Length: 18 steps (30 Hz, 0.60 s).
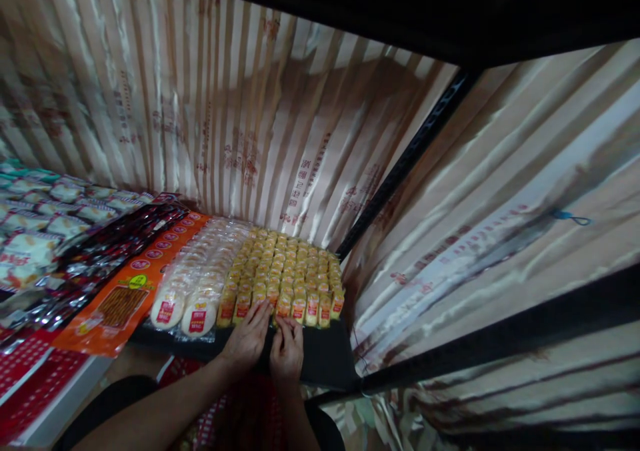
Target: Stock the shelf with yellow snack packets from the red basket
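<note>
Small yellow snack packets (313, 307) with red labels stand in close rows at the right end of a black tabletop (325, 351). My left hand (250, 337) reaches to the front row, its fingers stretched forward and its fingertips touching the packets near the middle. Beside it, my right hand (287, 351) has its fingers curled in at the front edge of the same row, against one packet (283, 306). The fingers partly cover the lower ends of the packets there. Left of the rows lie clear-wrapped round white crackers (199, 314) in two overlapping columns.
Farther left are a flat orange snack bag (125, 297), dark shiny packages (100, 257) and white packets (30, 251). A red patterned cloth (45, 391) hangs in front. Printed pleated curtains (240, 104) close off the back and right, with a black frame pole (400, 171) at the corner.
</note>
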Each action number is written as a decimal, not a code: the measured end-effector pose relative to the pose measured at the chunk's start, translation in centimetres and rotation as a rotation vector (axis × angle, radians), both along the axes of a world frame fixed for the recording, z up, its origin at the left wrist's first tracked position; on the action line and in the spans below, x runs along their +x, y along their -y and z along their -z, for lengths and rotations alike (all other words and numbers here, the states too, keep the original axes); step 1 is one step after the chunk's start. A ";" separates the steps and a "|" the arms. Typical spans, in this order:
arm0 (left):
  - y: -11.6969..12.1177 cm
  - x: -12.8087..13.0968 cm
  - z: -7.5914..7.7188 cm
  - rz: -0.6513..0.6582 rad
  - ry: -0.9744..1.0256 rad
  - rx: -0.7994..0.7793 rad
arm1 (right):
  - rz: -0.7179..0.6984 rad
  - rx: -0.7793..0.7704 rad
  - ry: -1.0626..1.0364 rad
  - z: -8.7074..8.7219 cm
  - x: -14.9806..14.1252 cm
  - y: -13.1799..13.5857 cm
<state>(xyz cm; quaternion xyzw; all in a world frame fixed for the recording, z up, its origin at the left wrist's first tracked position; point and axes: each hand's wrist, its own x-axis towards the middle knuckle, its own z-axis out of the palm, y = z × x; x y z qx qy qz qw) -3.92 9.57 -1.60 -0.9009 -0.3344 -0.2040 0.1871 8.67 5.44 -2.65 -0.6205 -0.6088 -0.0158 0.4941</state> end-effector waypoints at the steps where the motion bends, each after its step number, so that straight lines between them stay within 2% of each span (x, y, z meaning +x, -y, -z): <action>1: 0.0 0.0 0.1 0.001 0.011 0.008 | -0.008 0.024 -0.001 -0.4 0.0 0.0; 3: -0.1 -0.1 0.1 0.003 0.042 0.027 | -0.029 0.069 0.022 -1.8 0.3 -0.3; 6: 0.0 -0.3 -0.3 -0.003 0.094 0.024 | -0.032 0.065 0.120 -5.4 1.0 -2.4; 8: 0.1 -0.4 -0.7 -0.006 0.118 0.004 | -0.022 -0.051 0.240 -7.9 1.5 -5.0; 10: 0.3 -0.5 -0.9 0.007 0.123 -0.027 | 0.000 -0.190 0.330 -9.7 1.8 -8.0; 12: 0.4 -0.5 -0.9 0.007 0.121 -0.071 | -0.015 -0.337 0.390 -10.4 1.9 -10.7; 14: 0.4 -0.5 -0.6 -0.006 0.113 -0.121 | -0.033 -0.419 0.421 -10.3 1.7 -12.6; 18: 0.2 -0.4 -0.1 -0.025 0.083 -0.187 | -0.024 -0.453 0.421 -9.2 1.0 -14.1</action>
